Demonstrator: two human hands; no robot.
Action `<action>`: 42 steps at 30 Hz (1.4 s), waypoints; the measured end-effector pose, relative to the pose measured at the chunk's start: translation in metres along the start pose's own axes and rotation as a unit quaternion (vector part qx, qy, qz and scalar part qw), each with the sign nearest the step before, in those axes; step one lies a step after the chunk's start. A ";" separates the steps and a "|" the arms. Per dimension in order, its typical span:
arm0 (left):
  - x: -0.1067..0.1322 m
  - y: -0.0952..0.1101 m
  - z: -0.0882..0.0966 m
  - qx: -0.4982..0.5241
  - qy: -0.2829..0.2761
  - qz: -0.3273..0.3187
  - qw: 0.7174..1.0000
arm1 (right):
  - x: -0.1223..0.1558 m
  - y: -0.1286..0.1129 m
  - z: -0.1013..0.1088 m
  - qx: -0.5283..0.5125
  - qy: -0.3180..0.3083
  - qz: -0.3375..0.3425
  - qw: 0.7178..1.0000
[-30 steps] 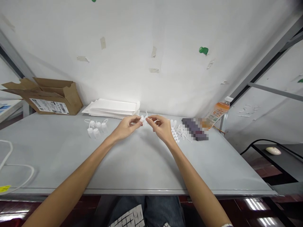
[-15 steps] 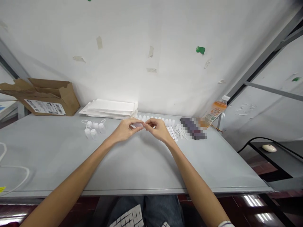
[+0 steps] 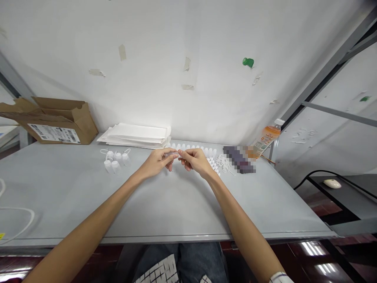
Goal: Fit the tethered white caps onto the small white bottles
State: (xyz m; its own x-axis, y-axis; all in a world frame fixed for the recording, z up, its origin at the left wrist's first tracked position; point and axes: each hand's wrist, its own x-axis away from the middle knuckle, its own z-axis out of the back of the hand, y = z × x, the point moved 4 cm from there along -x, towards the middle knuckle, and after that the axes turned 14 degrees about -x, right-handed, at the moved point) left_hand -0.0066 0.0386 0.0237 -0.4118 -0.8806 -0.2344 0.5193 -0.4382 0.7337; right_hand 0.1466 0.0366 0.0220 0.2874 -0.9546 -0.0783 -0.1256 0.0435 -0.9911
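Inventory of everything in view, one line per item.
small white plastic piece: one, white, between both hands
loop-strapped plastic bottles: about five, white, table left of hands
row of small bottles: many, white, behind hands
small plastic parts: cluster, white, beside right hand
loop cords: tangle, white, right of those parts
pixelated object: one, dark purple, table right
drink bottle: one, orange, back right corner
cardboard box: one, brown, open, back left
paper stack: one, white, table back
table: one, grey, under all these
cable: one, white, table left
computer mouse: one, white, dark shelf right
left hand: one, holding the piece
right hand: one, fingers at its end
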 end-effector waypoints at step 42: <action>-0.001 -0.003 -0.002 -0.001 0.065 -0.013 0.998 | -0.002 -0.002 0.012 0.015 0.067 0.037 0.997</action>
State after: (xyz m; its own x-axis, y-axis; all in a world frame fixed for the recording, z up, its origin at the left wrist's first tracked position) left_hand -0.0061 0.0406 0.0199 -0.3247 -0.8850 -0.3338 0.5121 -0.4612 0.7246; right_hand 0.1575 0.0423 0.0232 0.1486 -0.9792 -0.1380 -0.1125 0.1219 -0.9861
